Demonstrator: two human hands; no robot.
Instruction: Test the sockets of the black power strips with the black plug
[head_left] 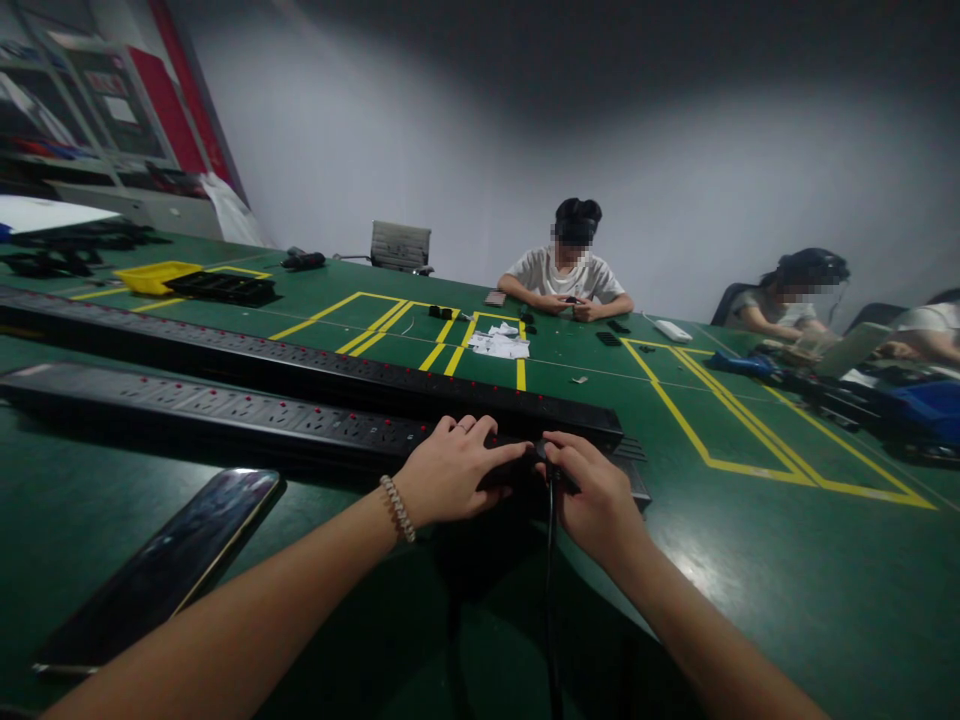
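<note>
A long black power strip [247, 408] with a row of sockets and small red parts lies across the table before me. My left hand [454, 470] grips it near its right end, fingers over the top and thumb along the near side, the index finger stretched toward a black plug [541, 452]. That plug is pinched in my right hand [596, 490], at the strip's right end. From it a black power cord [553, 590] hangs down toward me. Whether the plug sits in a socket is hidden by my fingers. Just behind lies a second, similar power strip [315, 358].
A phone [161, 570] lies at the near left on the green table [750, 570]. Farther off are a yellow tray [157, 277], a black tray [221, 287] and white papers [500, 343]. A person [566, 275] sits opposite; others sit at the right near blue items [926, 410].
</note>
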